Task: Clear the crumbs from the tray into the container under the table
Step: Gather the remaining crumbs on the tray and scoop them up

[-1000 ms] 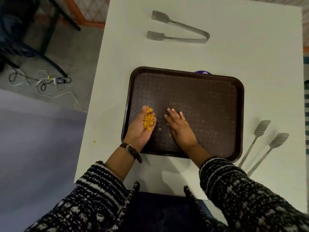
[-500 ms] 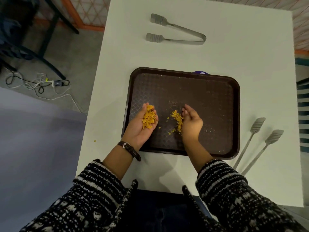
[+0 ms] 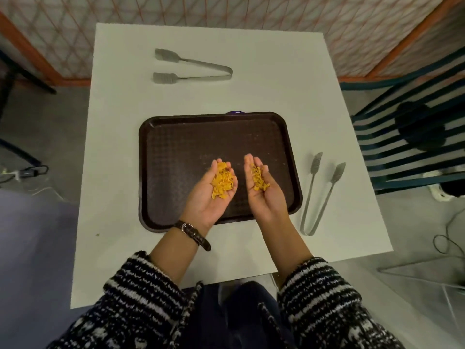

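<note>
Since the earlier frame, my right hand (image 3: 261,187) has scooped its crumbs (image 3: 259,181); both cupped palms, left hand (image 3: 214,195) included, hold piles above the tray (image 3: 176,147); I should keep them level.

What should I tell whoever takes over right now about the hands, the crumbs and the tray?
Left hand: palm up, cupped, holding a pile of yellow crumbs.
Right hand: palm up, cupped, holding a smaller pile.
Both hands are above the near half of the brown tray, which sits on the white table.
Done: the large crumbs are off the tray; only fine specks show on it.
Left: carry both handfuls to the container under the table, which is not in view, then get the specks and one stray crumb at the table's left edge.
</note>
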Available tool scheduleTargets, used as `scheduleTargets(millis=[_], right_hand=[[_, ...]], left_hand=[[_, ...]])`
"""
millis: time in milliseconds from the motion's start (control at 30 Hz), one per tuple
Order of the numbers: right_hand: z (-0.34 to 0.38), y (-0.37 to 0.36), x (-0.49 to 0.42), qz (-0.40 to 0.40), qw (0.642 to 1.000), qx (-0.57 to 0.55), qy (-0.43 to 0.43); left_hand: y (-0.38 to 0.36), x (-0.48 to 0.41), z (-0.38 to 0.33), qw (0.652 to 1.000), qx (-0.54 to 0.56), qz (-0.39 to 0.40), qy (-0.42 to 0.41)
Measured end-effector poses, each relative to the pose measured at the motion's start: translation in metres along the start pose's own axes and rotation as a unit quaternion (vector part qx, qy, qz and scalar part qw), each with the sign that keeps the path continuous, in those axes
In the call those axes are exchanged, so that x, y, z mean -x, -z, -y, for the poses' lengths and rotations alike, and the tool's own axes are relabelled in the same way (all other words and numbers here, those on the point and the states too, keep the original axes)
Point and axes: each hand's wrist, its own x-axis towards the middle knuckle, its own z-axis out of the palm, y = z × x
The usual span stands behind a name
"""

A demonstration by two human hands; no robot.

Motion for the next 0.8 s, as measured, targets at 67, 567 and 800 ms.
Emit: scheduleTargets(millis=[67, 567, 800], right_hand=[[0.013, 0.010, 0.017, 0.009, 1.000, -0.002, 0.013], [0.148, 0.208, 0.171, -0.008, 0.999, -0.036, 0.028], [0.170, 0.330, 0.160, -0.120, 0.992, -0.010, 0.022]], left_hand=[[-0.006, 0.007, 0.022, 1.000, -0.002, 0.006, 0.009], [0.043, 0.083, 0.310, 0.998, 0.009, -0.007, 0.059], [0.107, 0.047, 0.393, 0.991, -0.026, -0.096, 0.088]])
